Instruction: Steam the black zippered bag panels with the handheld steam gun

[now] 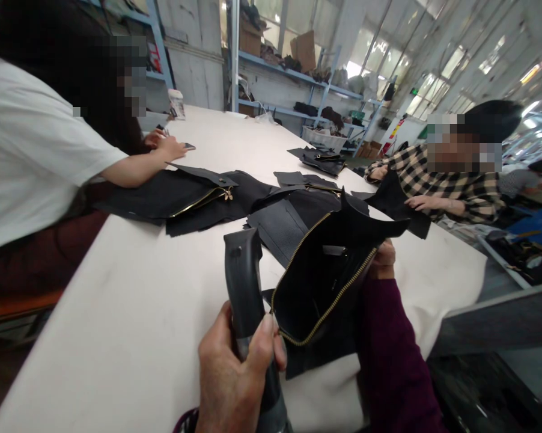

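My left hand point(235, 367) is wrapped round a long black handheld tool point(244, 270) with a curved upper end; its exact kind does not show. The thumb and fingertips of that hand lie close by the near corner of a black bag piece point(325, 276). A brass-toothed zip point(338, 302) runs round the bag's mouth, which gapes toward me and shows the dark lining. At the bag's far right side, my right hand point(384, 260) grips the material, with most of its fingers hidden behind it.
More black bag pieces with brass zips point(199, 201) are spread across the white table point(131, 288). One person in a white shirt point(36, 138) sits left; another in a checked shirt point(464, 186) handles black material point(390, 195) at right. Blue shelves point(293, 69) stand behind.
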Motion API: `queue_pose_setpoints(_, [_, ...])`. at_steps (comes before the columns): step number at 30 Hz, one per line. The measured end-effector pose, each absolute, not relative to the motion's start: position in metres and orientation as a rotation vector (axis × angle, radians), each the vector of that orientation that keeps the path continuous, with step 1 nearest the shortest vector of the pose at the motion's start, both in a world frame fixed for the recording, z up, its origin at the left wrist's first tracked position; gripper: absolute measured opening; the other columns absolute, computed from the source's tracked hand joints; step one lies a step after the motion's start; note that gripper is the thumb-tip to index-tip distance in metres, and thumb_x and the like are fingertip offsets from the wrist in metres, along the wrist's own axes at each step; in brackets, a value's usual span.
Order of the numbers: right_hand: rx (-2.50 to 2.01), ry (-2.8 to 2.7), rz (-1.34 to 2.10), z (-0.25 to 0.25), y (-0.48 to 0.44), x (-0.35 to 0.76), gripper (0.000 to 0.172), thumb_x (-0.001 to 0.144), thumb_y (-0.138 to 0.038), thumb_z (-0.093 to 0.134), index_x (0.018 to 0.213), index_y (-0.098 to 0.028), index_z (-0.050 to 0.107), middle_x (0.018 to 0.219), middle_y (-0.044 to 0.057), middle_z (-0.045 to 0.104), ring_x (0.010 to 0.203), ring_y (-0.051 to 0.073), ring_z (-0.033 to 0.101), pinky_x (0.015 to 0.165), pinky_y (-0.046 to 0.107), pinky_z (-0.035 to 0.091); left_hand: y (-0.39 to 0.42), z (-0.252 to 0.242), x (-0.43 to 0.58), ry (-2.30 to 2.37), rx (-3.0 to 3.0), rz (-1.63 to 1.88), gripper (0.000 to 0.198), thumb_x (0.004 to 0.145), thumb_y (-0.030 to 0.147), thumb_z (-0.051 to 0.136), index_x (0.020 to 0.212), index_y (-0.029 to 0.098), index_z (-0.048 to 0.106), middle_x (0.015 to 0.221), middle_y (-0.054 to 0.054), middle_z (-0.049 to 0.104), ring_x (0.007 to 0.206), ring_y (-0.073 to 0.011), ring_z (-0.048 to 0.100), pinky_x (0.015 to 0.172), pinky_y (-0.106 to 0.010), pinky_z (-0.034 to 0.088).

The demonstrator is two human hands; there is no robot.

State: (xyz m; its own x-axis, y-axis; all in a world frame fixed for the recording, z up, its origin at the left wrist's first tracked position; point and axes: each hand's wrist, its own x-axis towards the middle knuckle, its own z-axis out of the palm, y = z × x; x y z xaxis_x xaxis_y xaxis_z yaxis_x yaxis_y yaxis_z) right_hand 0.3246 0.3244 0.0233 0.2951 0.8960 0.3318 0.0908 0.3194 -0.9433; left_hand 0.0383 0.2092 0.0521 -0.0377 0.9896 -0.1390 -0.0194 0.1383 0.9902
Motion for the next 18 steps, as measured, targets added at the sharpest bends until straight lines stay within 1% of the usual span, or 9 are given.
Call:
queue_pose_setpoints(2, [-1.111,-1.148,0.616,0.023,0.324,0.324,0.043,0.054,-0.048,0.062,0.091,-0.027,0.061,0.081,0.006,0.066,0.078,0.027,0.063,0.074,0.046,0.049,0.209,0.051,0.038,1.282,1.09,1.144,0.026,0.078,0.044,0.056,0.07,0.02,0.05,0.045,0.005,0.054,0.041,-0.0095,0.049,0.037,-0.018,0.039])
queue_pose_setpoints(4, [-1.109,-1.139,0.55,0.022,0.322,0.326,0.041,0.056,-0.052,0.06,0.089,-0.027,0.062,0.076,0.007,0.066,0.075,0.028,0.063,0.072,0.047,0.05,0.209,0.052,0.037,1.283,1.089,1.136,0.026,0.079,0.045,0.055,0.071,0.02,0.049,0.045,0.004,0.055,0.041,-0.0101,0.051,0.037,-0.018,0.039])
queue_pose_setpoints(7, [-1.102,-1.137,0.548,0.021,0.319,0.33,0.044,0.059,-0.062,0.055,0.082,-0.026,0.064,0.072,0.007,0.066,0.072,0.027,0.063,0.071,0.046,0.051,0.21,0.053,0.039,1.285,1.064,1.13,0.027,0.079,0.046,0.054,0.071,0.021,0.048,0.044,0.004,0.055,0.041,-0.011,0.052,0.039,-0.019,0.04])
queue_pose_setpoints(9, [-1.066,-1.13,0.564,0.02,0.32,0.331,0.043,0.06,-0.062,0.056,0.08,-0.025,0.065,0.074,0.007,0.067,0.075,0.026,0.064,0.072,0.045,0.051,0.21,0.055,0.04,1.277,1.043,1.139,0.027,0.078,0.045,0.055,0.07,0.021,0.048,0.043,0.004,0.054,0.041,-0.0116,0.052,0.041,-0.021,0.042])
queue_pose_setpoints(11, [-1.02,-1.155,0.634,0.022,0.322,0.33,0.035,0.058,-0.054,0.063,0.076,-0.024,0.067,0.076,0.006,0.068,0.077,0.026,0.064,0.072,0.042,0.051,0.208,0.058,0.04,1.269,1.039,1.149,0.026,0.077,0.045,0.056,0.069,0.021,0.049,0.042,0.004,0.054,0.04,-0.0119,0.051,0.04,-0.021,0.041])
queue_pose_setpoints(15, [-1.011,-1.311,0.901,0.028,0.326,0.323,0.018,0.051,-0.034,0.075,0.064,-0.023,0.07,0.073,0.005,0.069,0.077,0.026,0.064,0.063,0.036,0.05,0.194,0.06,0.032,1.291,1.034,1.189,0.026,0.075,0.045,0.057,0.067,0.02,0.052,0.04,0.003,0.055,0.037,-0.0106,0.048,0.039,-0.02,0.038])
queue_pose_setpoints(18, [-1.083,-1.353,0.97,0.033,0.325,0.315,0.016,0.05,-0.026,0.076,0.065,-0.022,0.072,0.076,0.003,0.07,0.079,0.023,0.063,0.064,0.032,0.048,0.174,0.059,0.018,1.374,0.932,1.163,0.03,0.07,0.049,0.06,0.067,0.02,0.055,0.038,0.002,0.056,0.03,-0.0087,0.043,0.031,-0.018,0.032])
